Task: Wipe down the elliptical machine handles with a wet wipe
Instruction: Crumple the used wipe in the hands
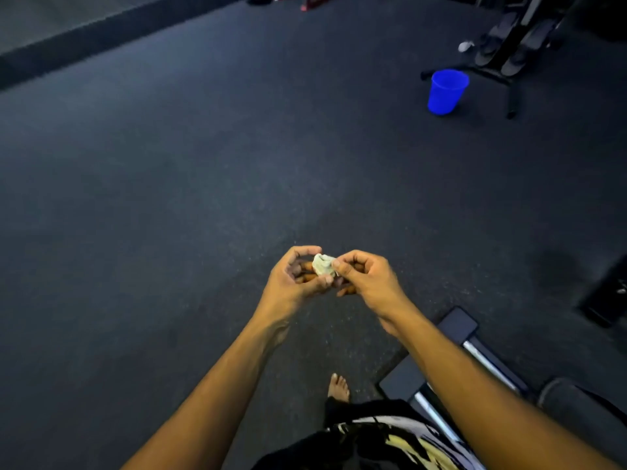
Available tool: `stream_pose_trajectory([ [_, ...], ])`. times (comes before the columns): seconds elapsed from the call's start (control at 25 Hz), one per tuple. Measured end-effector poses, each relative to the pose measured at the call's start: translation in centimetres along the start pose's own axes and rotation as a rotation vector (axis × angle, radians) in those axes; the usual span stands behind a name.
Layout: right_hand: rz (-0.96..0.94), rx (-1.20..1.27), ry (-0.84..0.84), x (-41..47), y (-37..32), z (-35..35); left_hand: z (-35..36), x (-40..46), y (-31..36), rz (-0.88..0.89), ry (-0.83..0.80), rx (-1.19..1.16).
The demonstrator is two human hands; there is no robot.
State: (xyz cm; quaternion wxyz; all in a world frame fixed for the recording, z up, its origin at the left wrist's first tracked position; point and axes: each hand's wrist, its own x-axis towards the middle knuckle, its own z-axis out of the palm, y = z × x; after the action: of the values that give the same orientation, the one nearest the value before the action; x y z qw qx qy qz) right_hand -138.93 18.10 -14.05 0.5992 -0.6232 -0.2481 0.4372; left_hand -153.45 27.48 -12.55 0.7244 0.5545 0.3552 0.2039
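A small crumpled pale wet wipe (323,264) sits between both hands, out in front of me above the dark floor. My left hand (296,278) curls round it from the left, thumb and fingers closed on the wad. My right hand (364,278) pinches its right edge with thumb and forefinger. A dark exercise machine with two foot pedals (515,39) stands far off at the top right; its handles are out of view.
A blue bucket (446,91) stands on the floor beside that machine's base. A small white scrap (465,45) lies near the pedals. A machine rail with metal bars (475,354) runs at lower right. My bare foot (338,388) is below.
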Motion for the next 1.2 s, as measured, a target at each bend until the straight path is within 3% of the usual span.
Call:
stream_pose_trajectory([
  [0.28,-0.036,-0.044,0.015,20.4,-6.2,-3.1,-0.7,22.2,6.3,-0.01,-0.096,0.057],
  [0.56,-0.033,-0.042,0.283,42.0,-13.6,-8.4,1.0,47.5,14.1,-0.069,-0.244,-0.037],
  [0.72,-0.08,-0.008,0.46,51.2,-19.4,-13.8,5.9,60.6,20.1,-0.076,-0.397,0.004],
  [0.92,-0.115,0.05,0.659,62.9,-21.6,-22.9,13.7,76.5,23.6,-0.099,-0.527,0.103],
  [1.2,-0.131,0.144,0.713,81.0,-26.2,-37.4,25.2,98.0,28.4,-0.072,-0.533,0.221],
])
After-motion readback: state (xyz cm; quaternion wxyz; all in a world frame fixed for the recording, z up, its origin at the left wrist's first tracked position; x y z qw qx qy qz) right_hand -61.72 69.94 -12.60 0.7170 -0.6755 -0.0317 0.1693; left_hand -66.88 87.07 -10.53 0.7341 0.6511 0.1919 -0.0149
